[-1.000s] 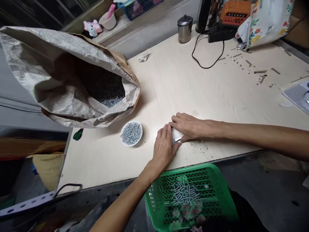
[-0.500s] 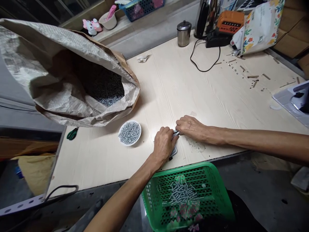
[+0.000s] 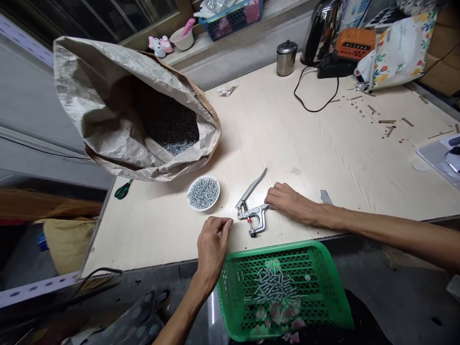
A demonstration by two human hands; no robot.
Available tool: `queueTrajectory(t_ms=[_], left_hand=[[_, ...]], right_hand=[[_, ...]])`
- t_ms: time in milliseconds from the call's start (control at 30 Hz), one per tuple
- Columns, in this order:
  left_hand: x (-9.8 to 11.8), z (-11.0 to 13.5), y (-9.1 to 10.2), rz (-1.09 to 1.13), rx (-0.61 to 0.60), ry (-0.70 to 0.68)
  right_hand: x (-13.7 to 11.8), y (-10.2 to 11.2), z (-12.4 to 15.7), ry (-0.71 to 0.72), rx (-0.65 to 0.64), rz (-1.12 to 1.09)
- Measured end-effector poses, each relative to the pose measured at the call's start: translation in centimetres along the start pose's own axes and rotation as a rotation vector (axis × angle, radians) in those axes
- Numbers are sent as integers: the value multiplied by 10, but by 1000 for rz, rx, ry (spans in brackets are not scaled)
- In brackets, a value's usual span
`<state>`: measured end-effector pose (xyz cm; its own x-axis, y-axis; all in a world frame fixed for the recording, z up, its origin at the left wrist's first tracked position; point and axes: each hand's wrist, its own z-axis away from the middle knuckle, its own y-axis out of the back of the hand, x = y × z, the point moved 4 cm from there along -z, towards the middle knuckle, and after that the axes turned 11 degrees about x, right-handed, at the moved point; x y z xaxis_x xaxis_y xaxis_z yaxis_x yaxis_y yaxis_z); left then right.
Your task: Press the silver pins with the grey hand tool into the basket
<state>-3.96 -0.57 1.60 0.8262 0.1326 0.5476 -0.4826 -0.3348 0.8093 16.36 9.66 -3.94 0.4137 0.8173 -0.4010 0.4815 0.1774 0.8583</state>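
Metal press pliers point(image 3: 256, 213) on surface point(image 3: 305, 143); right hand point(image 3: 287, 201) pinches one handle. Left hand point(image 3: 212, 239) just beside, fingertips pressed together. Orange battery pack point(image 3: 354, 43) reads "20V".

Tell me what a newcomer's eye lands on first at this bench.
First comes the big crumpled brown paper sack, lying open at the far left of the pale wooden table, its mouth full of small metal pieces. Next are the silver hand-press pliers near the front edge, with the right hand touching one handle and the left hand beside them, fingertips pinched. The bright green plastic basket sits below the table's edge, holding more metal pieces.
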Motion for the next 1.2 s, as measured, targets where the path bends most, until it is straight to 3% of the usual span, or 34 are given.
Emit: queueTrajectory(t_ms=[200, 400, 567, 633, 767, 867, 967, 1067, 1200], left_hand=[[-12, 0, 8, -22, 34, 34], [2, 3, -15, -60, -104, 60], [14, -2, -37, -107, -136, 80], [16, -4, -46, -88, -179, 42], [22, 4, -57, -142, -324, -184], [31, 20, -47, -222, -355, -303], [47, 34, -21, -111, -394, -362], [46, 23, 6, -41, -414, -351], [1, -48, 32, -390, 18, -165]], right_hand=[[7, -6, 7, -12, 48, 54], [4, -5, 7, -59, 22, 11], [10, 3, 5, -151, 82, -119], [17, 7, 5, -194, 155, -178], [30, 12, 8, -226, 279, -262], [33, 8, 10, -235, 291, -262], [34, 2, 12, -242, 262, -234], [34, -3, 13, -231, 257, -219], [34, -5, 13, -208, 278, -180]])
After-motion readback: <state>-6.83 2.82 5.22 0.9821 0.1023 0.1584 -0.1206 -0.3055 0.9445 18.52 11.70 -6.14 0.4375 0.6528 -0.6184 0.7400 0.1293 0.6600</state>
